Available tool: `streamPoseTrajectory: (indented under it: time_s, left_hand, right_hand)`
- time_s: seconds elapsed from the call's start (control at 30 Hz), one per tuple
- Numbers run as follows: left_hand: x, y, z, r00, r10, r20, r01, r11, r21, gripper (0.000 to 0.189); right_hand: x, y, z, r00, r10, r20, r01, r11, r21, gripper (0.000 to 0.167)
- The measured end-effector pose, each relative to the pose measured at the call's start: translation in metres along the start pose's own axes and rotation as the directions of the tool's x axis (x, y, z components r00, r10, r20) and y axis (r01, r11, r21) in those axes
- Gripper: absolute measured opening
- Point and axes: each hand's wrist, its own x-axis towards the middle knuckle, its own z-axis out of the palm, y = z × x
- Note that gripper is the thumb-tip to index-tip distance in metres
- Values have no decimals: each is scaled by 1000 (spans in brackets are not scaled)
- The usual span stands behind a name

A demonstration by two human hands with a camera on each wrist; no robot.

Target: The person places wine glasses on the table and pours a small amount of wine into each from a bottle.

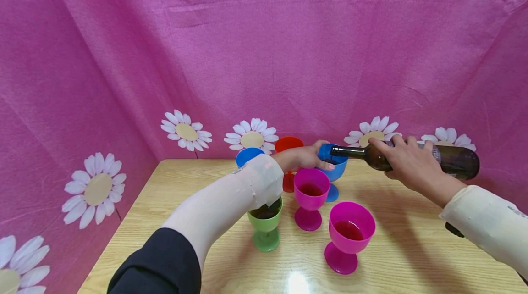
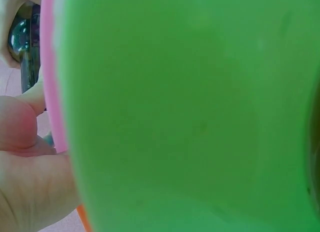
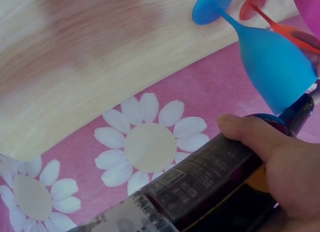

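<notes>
My right hand grips a dark glass wine bottle by its body, tilted nearly level with the neck pointing left. The bottle's mouth lies over the rim of a blue plastic goblet at the back right of the group. Thumb and fingers of my left hand are round the near-left side of that goblet's bowl, which stands upright on the table. Dark liquid shows inside it. In the right wrist view the bottle's label is visible, with the neck against the blue goblet.
Two magenta goblets holding red liquid stand in front. A green goblet with dark liquid sits under my left forearm. Behind that arm are a red goblet and another blue goblet. A pink daisy-print cloth hangs behind the wooden table.
</notes>
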Motion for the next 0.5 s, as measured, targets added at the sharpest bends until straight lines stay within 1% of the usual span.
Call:
streamPoseTrajectory:
  time_s: [0.2, 0.5]
  left_hand:
    - [1, -1, -1, 1000, 6, 4, -6, 1000, 1, 83]
    - [1, -1, 0, 1000, -3, 3, 3, 1000, -10, 83]
  right_hand:
    - [0, 0, 0, 1000, -1, 1, 1, 1000, 2, 91]
    - [0, 0, 1, 1000, 2, 10, -2, 1000, 9, 92]
